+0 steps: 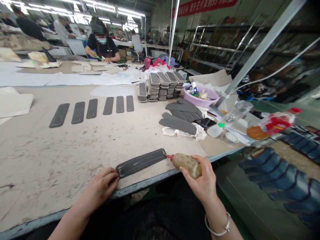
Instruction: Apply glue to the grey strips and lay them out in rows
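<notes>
A long dark grey strip (141,162) with rounded ends lies flat near the table's front edge, thin glossy lines of glue running along it. My left hand (106,181) pinches the strip's left end, fingers closed together. In my right hand (203,176) is a yellowish, stained glue bottle (186,164), tilted on its side. Its red nozzle (169,156) points left and meets the strip's right end. Farther back, several shorter grey pieces (92,108) lie in a spaced row, with shiny lines along their edges.
Stacks of grey pieces (160,87) stand at the back beside a pink basin (200,99). Loose grey strips (178,123) lie on white cloth at right, near a phone (206,122), a clear bottle (231,115) and a red-labelled bottle (273,123). A co-worker (102,43) sits across the table.
</notes>
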The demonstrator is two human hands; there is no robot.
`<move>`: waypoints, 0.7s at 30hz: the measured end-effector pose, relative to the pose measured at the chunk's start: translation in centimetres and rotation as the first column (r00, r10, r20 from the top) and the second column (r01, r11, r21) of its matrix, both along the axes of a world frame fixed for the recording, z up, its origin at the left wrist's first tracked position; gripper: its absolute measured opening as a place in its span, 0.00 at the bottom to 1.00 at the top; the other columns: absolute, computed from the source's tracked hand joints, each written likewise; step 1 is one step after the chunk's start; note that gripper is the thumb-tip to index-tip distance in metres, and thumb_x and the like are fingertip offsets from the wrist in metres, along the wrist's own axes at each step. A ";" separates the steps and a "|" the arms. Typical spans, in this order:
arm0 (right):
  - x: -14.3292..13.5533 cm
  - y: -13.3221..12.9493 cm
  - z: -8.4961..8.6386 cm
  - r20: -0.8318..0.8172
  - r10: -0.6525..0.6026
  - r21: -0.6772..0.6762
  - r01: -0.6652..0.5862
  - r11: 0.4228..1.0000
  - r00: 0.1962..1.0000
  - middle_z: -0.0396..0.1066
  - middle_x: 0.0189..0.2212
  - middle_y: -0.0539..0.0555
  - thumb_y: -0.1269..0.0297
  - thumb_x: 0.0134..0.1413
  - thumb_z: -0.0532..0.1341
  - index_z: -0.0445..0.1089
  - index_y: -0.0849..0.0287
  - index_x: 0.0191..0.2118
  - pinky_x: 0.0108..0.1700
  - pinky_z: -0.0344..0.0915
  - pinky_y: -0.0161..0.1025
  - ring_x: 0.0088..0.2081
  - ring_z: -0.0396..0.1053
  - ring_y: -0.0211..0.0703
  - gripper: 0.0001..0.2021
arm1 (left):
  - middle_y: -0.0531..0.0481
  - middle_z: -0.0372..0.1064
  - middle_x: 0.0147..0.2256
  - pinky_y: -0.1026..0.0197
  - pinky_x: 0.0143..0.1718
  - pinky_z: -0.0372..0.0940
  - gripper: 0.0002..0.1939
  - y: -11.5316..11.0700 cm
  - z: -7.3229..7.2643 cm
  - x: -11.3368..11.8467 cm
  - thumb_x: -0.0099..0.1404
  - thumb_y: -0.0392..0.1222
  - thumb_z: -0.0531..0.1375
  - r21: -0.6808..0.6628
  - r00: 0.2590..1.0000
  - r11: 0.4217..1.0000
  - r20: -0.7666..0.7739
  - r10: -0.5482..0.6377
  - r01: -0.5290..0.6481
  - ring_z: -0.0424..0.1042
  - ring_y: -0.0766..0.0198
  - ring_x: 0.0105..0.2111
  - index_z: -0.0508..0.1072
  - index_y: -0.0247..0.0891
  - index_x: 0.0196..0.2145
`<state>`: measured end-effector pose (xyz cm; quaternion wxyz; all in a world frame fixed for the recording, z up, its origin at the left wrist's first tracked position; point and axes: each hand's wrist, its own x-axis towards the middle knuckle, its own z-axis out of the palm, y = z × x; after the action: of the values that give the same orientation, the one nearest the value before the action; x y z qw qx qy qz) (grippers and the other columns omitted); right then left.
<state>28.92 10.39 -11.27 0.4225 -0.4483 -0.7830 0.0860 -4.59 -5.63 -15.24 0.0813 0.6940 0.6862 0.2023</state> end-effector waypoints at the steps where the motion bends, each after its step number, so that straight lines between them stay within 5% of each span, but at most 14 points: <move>1: 0.0 -0.1 0.1 0.003 0.011 -0.013 -0.011 1.000 1.000 0.67 0.41 0.56 0.56 0.48 0.66 0.65 0.56 0.46 0.47 0.67 0.48 0.43 0.67 0.50 0.21 | 0.47 0.69 0.36 0.63 0.38 0.66 0.11 0.0 0.0 0.0 0.66 0.42 0.52 -0.006 1.000 1.000 0.004 -0.002 0.002 0.70 0.63 0.35 0.73 0.39 0.34; 5: -0.1 -0.3 -0.1 -0.040 0.076 -0.197 -0.083 0.977 0.996 0.68 0.42 0.56 0.54 0.46 0.67 0.65 0.56 0.47 0.46 0.67 0.48 0.43 0.68 0.51 0.23 | 0.46 0.68 0.36 0.63 0.38 0.66 0.11 0.1 0.4 0.2 0.66 0.41 0.51 -0.026 0.999 1.000 0.037 0.003 -0.002 0.69 0.64 0.35 0.72 0.38 0.34; 8: 0.0 -0.3 -1.1 -0.266 0.088 -0.455 -0.206 0.867 0.960 0.70 0.40 0.55 0.52 0.44 0.67 0.64 0.56 0.49 0.40 0.69 0.46 0.39 0.70 0.51 0.27 | 0.45 0.67 0.35 0.61 0.39 0.66 0.10 0.0 0.7 0.9 0.66 0.39 0.50 -0.021 0.997 0.999 0.063 0.038 -0.037 0.69 0.63 0.36 0.71 0.38 0.34; 11: -0.1 0.3 -2.7 -0.539 -0.065 -0.587 -0.319 0.744 0.840 0.72 0.37 0.56 0.50 0.40 0.68 0.63 0.53 0.50 0.33 0.71 0.45 0.35 0.72 0.53 0.30 | 0.45 0.68 0.33 0.60 0.38 0.66 0.09 -0.2 0.7 1.2 0.63 0.36 0.51 0.027 0.988 0.993 0.107 0.107 -0.111 0.69 0.62 0.35 0.71 0.38 0.31; 14: -0.5 1.4 -4.4 -0.623 -0.184 -0.651 -0.374 0.660 0.760 0.71 0.42 0.58 0.50 0.37 0.69 0.65 0.47 0.49 0.32 0.72 0.49 0.41 0.72 0.60 0.29 | 0.46 0.68 0.30 0.61 0.33 0.65 0.06 -0.1 1.2 -0.2 0.59 0.35 0.53 0.124 0.952 0.950 0.152 0.266 -0.285 0.69 0.63 0.31 0.69 0.38 0.28; 17: -0.7 2.0 -5.5 -0.625 -0.252 -0.690 -0.372 0.621 0.739 0.70 0.44 0.59 0.49 0.36 0.68 0.68 0.41 0.47 0.36 0.71 0.53 0.45 0.70 0.63 0.27 | 0.48 0.68 0.28 0.61 0.31 0.64 0.07 -0.5 4.1 -3.8 0.58 0.38 0.53 0.183 0.860 0.841 0.137 0.491 -0.510 0.68 0.64 0.28 0.69 0.38 0.25; 21: -1.1 2.2 -5.9 -0.614 -0.245 -0.706 -0.383 0.596 0.750 0.68 0.47 0.62 0.50 0.40 0.66 0.67 0.37 0.49 0.40 0.67 0.55 0.47 0.70 0.60 0.25 | 0.50 0.70 0.26 0.60 0.32 0.62 0.09 -1.2 11.1 -12.7 0.52 0.44 0.57 0.148 0.596 0.581 0.094 0.797 -0.800 0.69 0.62 0.27 0.72 0.38 0.28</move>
<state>27.78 12.63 -17.16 0.4175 -0.4946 -0.4752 0.5960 -17.26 -6.79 -4.14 -0.0732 0.3143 0.9034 0.2823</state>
